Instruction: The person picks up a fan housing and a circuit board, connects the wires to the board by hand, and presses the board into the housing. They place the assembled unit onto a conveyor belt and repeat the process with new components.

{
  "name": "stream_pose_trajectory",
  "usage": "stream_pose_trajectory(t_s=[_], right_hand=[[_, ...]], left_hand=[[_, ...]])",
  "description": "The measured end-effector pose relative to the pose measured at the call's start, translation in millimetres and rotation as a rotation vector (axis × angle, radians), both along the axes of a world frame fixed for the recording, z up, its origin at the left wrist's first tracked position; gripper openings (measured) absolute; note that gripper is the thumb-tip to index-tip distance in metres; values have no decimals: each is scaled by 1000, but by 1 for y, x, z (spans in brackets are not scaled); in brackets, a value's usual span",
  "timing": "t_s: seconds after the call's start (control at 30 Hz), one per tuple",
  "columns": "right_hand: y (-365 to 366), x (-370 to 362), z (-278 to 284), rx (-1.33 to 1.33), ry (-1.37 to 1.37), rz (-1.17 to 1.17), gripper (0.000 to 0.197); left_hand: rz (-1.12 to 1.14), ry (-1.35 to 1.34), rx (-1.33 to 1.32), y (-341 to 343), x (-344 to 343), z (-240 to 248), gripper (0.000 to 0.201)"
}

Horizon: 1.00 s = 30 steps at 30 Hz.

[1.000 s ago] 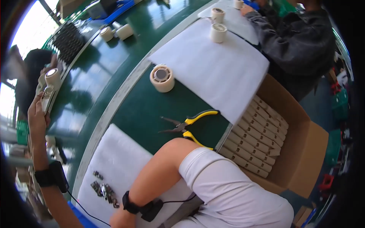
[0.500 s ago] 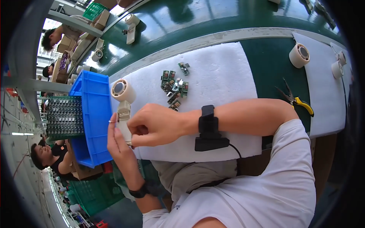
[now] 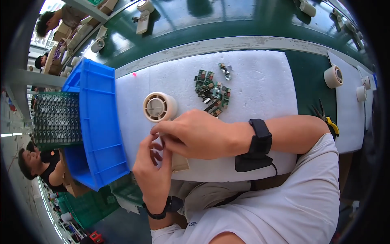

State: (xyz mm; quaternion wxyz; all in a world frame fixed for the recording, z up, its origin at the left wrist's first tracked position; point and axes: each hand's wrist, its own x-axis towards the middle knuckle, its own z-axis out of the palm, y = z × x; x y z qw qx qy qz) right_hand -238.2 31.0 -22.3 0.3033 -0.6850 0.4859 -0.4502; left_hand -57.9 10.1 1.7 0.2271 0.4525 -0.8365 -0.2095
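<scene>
Your left hand point(image 3: 153, 173) and right hand point(image 3: 199, 134) meet, fingertips close together, over the housing point(image 3: 159, 107); can't tell if they clamp anything. Housing lies on foam point(image 3: 262, 85), probably for cushioning; boards point(image 3: 212, 92) sit near, likely for easy reach

A flat green bench point(image 3: 310, 79) carries a white foam sheet point(image 3: 262, 87), with small green circuit boards point(image 3: 218, 91) heaped toward its twelve o'clock; yellow-handled metal pliers point(image 3: 332, 125) lie at three o'clock.

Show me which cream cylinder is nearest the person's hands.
The cream cylinder just beyond the right hand, near the blue bin; it alone is over the near white sheet, the others beyond its edges.
</scene>
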Motion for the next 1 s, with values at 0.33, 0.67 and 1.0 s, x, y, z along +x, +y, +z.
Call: stream_pose_trajectory(t_s=[0.33,0.67,1.0], right_hand=[[-3,3,-2,-106,158,-27,15],[6,6,10,-245,278,-43,25],[4,-1,6,-206,311,54,14]], left_hand=[[-121,-296,-269,-11,7,13,19],[-380,-485,-229,-21,12,62,8],[-553,-380,-55,-28,-15,76,19]])
